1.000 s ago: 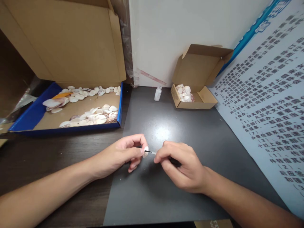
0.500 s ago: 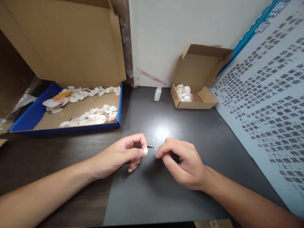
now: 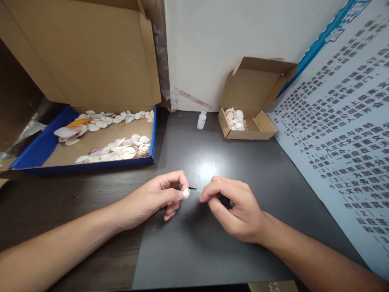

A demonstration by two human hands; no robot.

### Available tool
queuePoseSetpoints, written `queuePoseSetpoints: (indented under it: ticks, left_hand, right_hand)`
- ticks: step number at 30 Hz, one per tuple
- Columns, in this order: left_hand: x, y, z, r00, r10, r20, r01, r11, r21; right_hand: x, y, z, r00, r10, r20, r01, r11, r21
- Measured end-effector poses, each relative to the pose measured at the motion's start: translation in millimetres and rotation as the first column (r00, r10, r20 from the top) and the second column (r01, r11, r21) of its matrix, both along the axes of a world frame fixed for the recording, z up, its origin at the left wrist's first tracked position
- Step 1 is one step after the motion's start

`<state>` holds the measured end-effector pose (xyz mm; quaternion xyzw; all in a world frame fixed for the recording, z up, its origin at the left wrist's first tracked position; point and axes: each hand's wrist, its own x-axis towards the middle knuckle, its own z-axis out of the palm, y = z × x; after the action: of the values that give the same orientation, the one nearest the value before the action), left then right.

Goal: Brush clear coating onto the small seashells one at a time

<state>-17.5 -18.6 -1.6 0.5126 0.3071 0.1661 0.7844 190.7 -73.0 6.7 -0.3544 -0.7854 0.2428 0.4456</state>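
Note:
A small white shell [image 3: 186, 193] is pinched between the thumb and index finger of my left hand [image 3: 162, 194], above the dark grey mat [image 3: 182, 251]. My right hand [image 3: 232, 205] grips a thin brush-like tool [image 3: 193, 188]. Its dark tip points left and reaches the shell; whether it touches cannot be made out. The tool's black handle is partly hidden in my right palm. Behind my hands, a small white bottle [image 3: 201, 120] stands upright on the mat.
On the left, an open blue-edged box [image 3: 154, 140] holds several shells and an orange piece. A small open cardboard box [image 3: 252, 135] with several shells stands back right. A printed sheet [image 3: 337, 162] slants along the right. A white panel [image 3: 212, 52] rises behind.

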Motion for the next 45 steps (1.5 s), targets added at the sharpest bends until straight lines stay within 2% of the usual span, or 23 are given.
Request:
queuePoseSetpoints:
  ticks: [2,6,10,14,18,21,26,30,34,37,41,45]
  left_hand:
    - [0.5,-0.3,0.6,1.000,0.010,0.009,-0.009,1.000,-0.017]
    - [1.7,-0.7,2.2,0.999,0.028,0.020,-0.027,0.998,-0.050]
    - [2.4,0.4,3.9,0.998,0.055,0.036,-0.050,0.991,-0.123]
    - [2.4,1.4,4.5,0.997,0.059,0.040,-0.052,0.984,-0.168]
    - [2.8,1.0,4.8,0.997,0.069,0.034,-0.063,0.985,-0.164]
    - [3.2,0.7,5.4,0.997,0.075,0.036,-0.069,0.984,-0.162]
    - [3.8,0.5,6.7,0.997,0.073,0.026,-0.068,0.985,-0.162]
    - [3.6,0.3,7.0,0.997,0.071,0.024,-0.066,0.985,-0.159]
    - [3.3,0.1,6.6,0.997,0.073,0.025,-0.069,0.986,-0.154]
    - [3.3,0.5,6.0,0.997,0.076,0.027,-0.071,0.985,-0.159]
    - [3.1,1.2,5.1,0.997,0.073,0.029,-0.067,0.983,-0.171]
    - [3.0,1.3,5.4,0.997,0.070,0.027,-0.064,0.982,-0.178]
  right_hand:
    - [0.4,0.0,0.1,1.000,0.008,0.012,-0.008,1.000,0.002]
    - [1.2,0.1,0.2,0.998,-0.060,0.012,0.060,0.998,-0.017]
    - [0.4,0.7,0.8,0.999,0.011,0.030,-0.011,1.000,-0.010]
    - [0.2,1.1,0.6,0.998,-0.050,0.024,0.050,0.998,-0.027]
    - [0.9,1.3,0.1,0.999,0.013,0.042,-0.012,1.000,-0.027]
    - [0.9,1.6,0.3,0.998,-0.043,0.056,0.046,0.997,-0.055]
    - [0.4,0.9,-0.7,0.999,-0.006,0.037,0.008,0.998,-0.060]
    - [0.7,0.3,-1.1,0.997,-0.066,0.040,0.069,0.993,-0.094]
    - [0.4,0.2,-0.2,1.000,0.008,0.013,-0.007,0.997,-0.078]
    - [0.2,0.5,0.3,0.999,-0.047,0.018,0.048,0.995,-0.090]
    - [0.2,1.1,0.8,1.000,-0.012,0.019,0.014,0.998,-0.061]
    - [0.3,0.8,1.9,0.996,-0.084,0.041,0.087,0.994,-0.071]
